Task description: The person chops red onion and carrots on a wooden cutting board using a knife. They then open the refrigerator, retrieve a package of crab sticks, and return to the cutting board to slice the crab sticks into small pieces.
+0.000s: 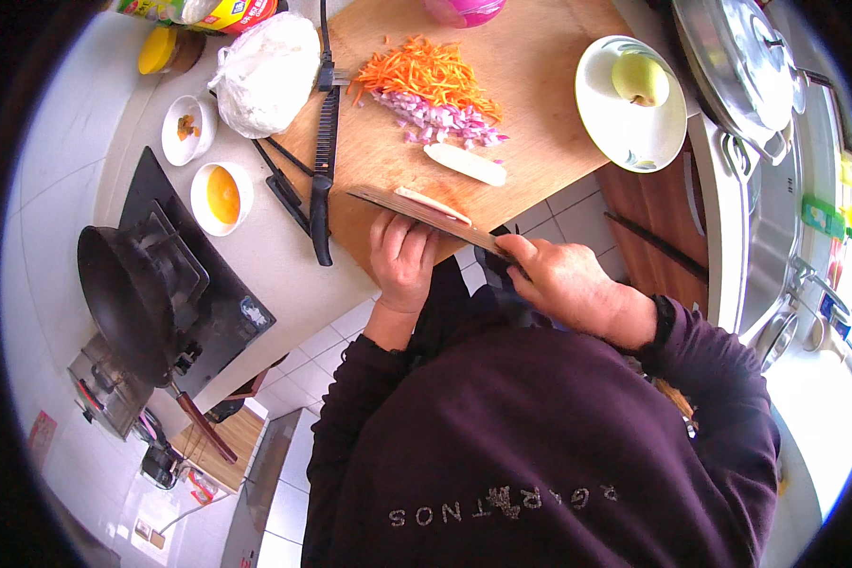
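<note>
My right hand (564,280) grips the handle of a broad-bladed kitchen knife (461,228), held on a slant over the near part of the wooden cutting board (539,135). Curled fingers of my left hand (403,259) rest against the near side of the blade; whatever is under them is hidden. A thin pale slice (437,204) lies along the blade's far face. Just beyond it, a thicker pale oblong piece of food (465,163) lies flat on the board. Diced purple onion (444,121) and shredded carrot (422,71) form adjoining heaps farther back.
A serrated black-handled knife (321,192) lies at the board's left edge, beside a white plastic bag (270,74). Bowls of beaten egg (224,195) and small brown bits (187,129) stand left, near a wok (128,305). At right are a plate with a yellow-green fruit (639,79) and a lidded pot (738,64).
</note>
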Tool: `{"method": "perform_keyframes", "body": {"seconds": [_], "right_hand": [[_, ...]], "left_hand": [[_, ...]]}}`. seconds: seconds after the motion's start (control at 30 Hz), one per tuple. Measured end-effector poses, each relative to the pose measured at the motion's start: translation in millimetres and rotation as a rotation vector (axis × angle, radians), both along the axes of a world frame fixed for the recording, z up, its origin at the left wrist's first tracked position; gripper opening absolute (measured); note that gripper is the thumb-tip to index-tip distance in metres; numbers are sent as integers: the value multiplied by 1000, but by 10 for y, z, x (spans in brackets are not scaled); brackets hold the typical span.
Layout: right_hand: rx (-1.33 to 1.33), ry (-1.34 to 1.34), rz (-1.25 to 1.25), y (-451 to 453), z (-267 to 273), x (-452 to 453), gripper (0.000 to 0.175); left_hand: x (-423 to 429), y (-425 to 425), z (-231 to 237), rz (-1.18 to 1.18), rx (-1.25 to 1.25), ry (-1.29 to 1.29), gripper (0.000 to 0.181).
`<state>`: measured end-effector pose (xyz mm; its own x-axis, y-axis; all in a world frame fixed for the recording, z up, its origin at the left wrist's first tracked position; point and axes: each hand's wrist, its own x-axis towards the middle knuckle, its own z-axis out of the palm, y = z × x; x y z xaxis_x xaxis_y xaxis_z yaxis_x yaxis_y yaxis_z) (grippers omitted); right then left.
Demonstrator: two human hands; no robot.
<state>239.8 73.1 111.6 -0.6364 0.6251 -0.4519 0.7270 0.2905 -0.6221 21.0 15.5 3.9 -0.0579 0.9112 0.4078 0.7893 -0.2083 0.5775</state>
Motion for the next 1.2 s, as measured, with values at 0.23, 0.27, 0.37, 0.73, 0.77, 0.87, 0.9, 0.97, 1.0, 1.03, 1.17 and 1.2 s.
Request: {"method": "perform_keyframes", "body": {"seconds": [0.23,0.27,0.37,0.73,0.77,0.87,0.9,0.97,1.0,1.03,1.17,1.2], "right_hand": [[52,39,-13,72,-62,8,28],[61,42,-19,91,-42,29,28],[84,124,-50,94,63,77,30],[47,72,-26,-4,358,251,32],[6,31,-21,-9,366,256,34],[-35,-10,-14,-9,368,264,35],[-42,-32,-8,-4,367,268,34],[-21,-14,2,3,365,272,35],[-20,-30,19,7,366,276,35],[-9,-18,19,12,364,275,34],[47,38,30,37,348,261,30],[69,67,26,44,340,250,28]], "left_hand": [[28,44,43,2,36,-26,20],[33,42,50,0,37,-37,20],[30,28,61,-1,35,-46,20],[16,-11,6,47,55,-47,20],[14,-12,1,44,46,-43,20],[11,-5,-13,43,64,-38,21],[12,-6,-15,43,66,-35,22],[11,-8,-13,41,66,-26,22],[10,-8,-12,40,64,-21,22],[10,-10,-10,43,62,-16,23],[13,-21,-6,51,38,2,23],[10,-21,-8,53,42,2,23]]}}
